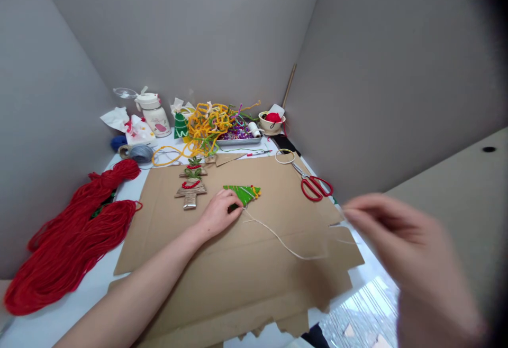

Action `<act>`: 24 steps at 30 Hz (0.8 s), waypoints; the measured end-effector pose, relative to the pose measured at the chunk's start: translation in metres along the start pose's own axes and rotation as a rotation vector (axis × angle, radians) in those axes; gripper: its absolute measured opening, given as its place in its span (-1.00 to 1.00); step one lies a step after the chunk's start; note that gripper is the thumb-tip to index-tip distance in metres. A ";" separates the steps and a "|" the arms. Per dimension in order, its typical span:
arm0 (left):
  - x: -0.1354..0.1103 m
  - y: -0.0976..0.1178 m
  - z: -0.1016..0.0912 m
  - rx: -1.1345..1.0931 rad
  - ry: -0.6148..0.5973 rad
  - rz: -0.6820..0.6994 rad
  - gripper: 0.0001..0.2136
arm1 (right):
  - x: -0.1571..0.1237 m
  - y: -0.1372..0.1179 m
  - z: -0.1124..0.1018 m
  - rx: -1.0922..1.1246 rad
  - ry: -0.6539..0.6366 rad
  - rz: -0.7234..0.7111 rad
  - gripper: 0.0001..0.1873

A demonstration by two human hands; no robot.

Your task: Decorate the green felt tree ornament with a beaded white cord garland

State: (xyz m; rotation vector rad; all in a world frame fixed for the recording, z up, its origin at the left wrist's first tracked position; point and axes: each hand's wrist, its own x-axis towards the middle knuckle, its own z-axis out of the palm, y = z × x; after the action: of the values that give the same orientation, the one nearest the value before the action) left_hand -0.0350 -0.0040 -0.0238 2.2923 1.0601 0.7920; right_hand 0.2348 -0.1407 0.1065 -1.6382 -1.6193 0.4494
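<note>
1. The left hand (218, 214) is resting on the cardboard (222, 274), its thumb and fingers closing on one corner of a green triangle (243, 193).
2. The green triangle is lying near the middle of the cardboard, with pale strands crossing its face and a yellow-orange trim showing at its right end.
3. A white thread (280, 239) is running from beside the left fingertips in a loose curve toward the right.
4. The right hand (400, 247) is hanging past the cardboard's right side, blurred; its thumb and forefinger are meeting in a pinch on a thin pale strand (342, 211). Whether this is joining the white thread, I cannot tell.
5. The white bottle (155, 115) at the back is carrying a pink printed picture; any lettering is too small to read.
6. On the small green tree (180, 126) beside it, a white zigzag is looking rather like a "W".
7. A red-and-white pen (259, 153) is lying behind the cardboard, any barrel markings too small to read.
8. Two brown trees (191, 193) with red beads are lying left of the green triangle; red-handled scissors (313, 186) are lying to its right.
9. Red yarn (79, 247) is spreading along the left.
</note>
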 end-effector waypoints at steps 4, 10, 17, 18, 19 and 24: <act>0.000 0.003 -0.002 0.001 0.001 0.002 -0.91 | 0.025 0.016 0.079 -0.036 -0.482 0.015 -0.73; 0.001 0.000 0.000 -0.008 0.006 0.011 -0.90 | 0.032 0.033 0.118 -0.331 -0.453 -0.206 -0.89; 0.000 0.000 0.002 -0.009 0.025 0.012 -0.92 | 0.048 0.018 0.147 -0.322 -0.297 -0.209 -0.82; 0.000 0.000 0.002 -0.009 0.024 0.012 -0.92 | 0.049 0.018 0.154 -0.315 -0.307 -0.187 -0.85; 0.000 0.000 0.001 -0.008 0.021 0.013 -0.92 | 0.049 0.018 0.160 -0.309 -0.316 -0.168 -0.88; 0.001 0.000 0.001 0.001 0.009 0.016 -0.94 | 0.049 0.023 0.170 -0.201 -0.324 -0.094 -0.87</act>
State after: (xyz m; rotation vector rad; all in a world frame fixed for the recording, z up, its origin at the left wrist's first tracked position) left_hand -0.0340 -0.0038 -0.0238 2.3033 1.0475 0.8094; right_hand 0.1342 -0.0446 -0.0057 -1.6911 -2.0282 0.5401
